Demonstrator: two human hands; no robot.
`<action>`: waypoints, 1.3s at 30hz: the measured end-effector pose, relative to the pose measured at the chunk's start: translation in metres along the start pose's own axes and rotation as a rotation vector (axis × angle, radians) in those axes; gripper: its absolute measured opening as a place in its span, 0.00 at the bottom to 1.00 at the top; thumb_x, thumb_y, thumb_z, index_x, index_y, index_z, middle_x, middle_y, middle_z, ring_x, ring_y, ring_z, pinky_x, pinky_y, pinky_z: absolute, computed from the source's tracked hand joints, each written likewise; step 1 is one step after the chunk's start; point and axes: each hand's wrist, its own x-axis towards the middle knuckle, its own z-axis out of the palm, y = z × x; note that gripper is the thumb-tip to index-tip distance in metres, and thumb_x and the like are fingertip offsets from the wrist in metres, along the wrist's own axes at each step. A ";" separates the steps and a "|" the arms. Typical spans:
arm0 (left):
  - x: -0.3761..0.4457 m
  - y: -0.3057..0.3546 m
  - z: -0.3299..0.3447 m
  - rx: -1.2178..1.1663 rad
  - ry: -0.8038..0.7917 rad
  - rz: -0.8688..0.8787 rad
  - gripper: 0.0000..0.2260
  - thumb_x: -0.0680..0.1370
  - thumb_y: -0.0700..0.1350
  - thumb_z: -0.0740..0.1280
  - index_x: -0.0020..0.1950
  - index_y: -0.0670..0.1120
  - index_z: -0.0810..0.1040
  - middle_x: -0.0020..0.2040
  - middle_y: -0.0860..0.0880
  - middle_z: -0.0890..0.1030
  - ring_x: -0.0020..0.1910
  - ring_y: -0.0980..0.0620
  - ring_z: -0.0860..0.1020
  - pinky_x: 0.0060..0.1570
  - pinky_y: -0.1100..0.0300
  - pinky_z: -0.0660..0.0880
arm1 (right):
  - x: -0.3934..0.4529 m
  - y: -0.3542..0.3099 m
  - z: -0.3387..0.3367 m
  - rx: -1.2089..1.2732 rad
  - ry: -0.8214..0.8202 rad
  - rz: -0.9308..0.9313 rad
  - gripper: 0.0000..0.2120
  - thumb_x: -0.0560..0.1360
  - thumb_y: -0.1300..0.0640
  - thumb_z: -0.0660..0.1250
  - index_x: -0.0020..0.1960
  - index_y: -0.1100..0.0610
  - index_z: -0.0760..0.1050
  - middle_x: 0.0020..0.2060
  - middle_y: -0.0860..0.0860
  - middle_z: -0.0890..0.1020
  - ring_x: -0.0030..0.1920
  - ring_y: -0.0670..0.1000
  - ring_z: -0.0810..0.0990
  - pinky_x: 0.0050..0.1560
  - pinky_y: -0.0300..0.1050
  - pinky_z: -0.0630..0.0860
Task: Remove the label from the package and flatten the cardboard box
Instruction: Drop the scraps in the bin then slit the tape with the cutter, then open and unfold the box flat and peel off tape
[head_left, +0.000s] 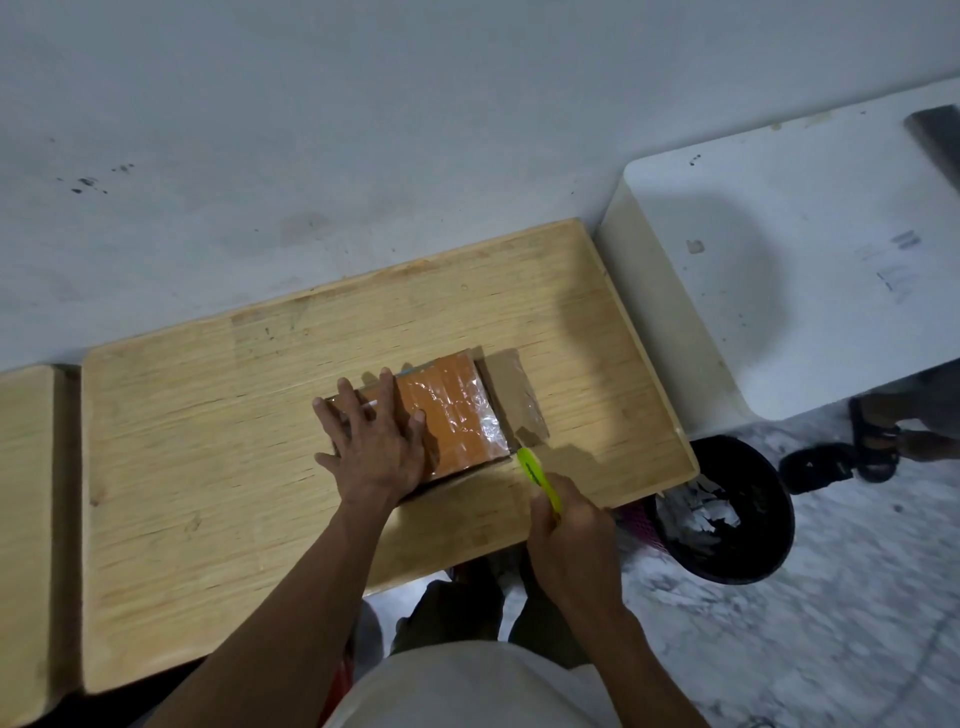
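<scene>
A small cardboard box (457, 415), its top covered in shiny orange tape, lies in the middle of the wooden table (208, 467). One brown flap (514, 389) hangs open on its right side. My left hand (371, 441) presses flat on the box's left half, fingers spread, and hides that part. My right hand (566, 535) grips a yellow-green utility knife (537, 475), whose tip touches the box's near right corner. No label is visible on the exposed surface.
A black waste bin (769, 540) with torn white paper stands on the marble floor right of the table. A white table (779, 270) adjoins on the right. Another person's sandalled feet (857, 447) are beneath it. A second wooden table (26, 519) sits at the left.
</scene>
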 end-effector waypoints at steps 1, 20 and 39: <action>-0.001 -0.002 0.000 0.004 -0.007 -0.001 0.30 0.81 0.64 0.54 0.80 0.63 0.45 0.82 0.48 0.39 0.78 0.37 0.32 0.68 0.23 0.54 | 0.003 -0.002 -0.003 0.067 0.037 0.025 0.13 0.80 0.47 0.60 0.50 0.53 0.79 0.29 0.46 0.75 0.29 0.43 0.74 0.29 0.36 0.68; 0.000 -0.007 -0.009 -0.018 -0.079 0.030 0.31 0.80 0.65 0.54 0.79 0.66 0.42 0.82 0.50 0.37 0.78 0.38 0.31 0.70 0.25 0.51 | 0.053 -0.017 -0.039 0.123 0.032 -0.014 0.13 0.81 0.62 0.57 0.63 0.61 0.75 0.43 0.53 0.83 0.38 0.45 0.77 0.36 0.31 0.66; -0.002 -0.009 -0.010 0.035 -0.092 0.023 0.31 0.80 0.65 0.55 0.79 0.66 0.41 0.81 0.52 0.34 0.77 0.40 0.29 0.73 0.28 0.49 | 0.162 0.027 0.005 -0.323 0.065 0.312 0.11 0.76 0.49 0.62 0.50 0.56 0.77 0.49 0.58 0.80 0.58 0.62 0.72 0.54 0.57 0.71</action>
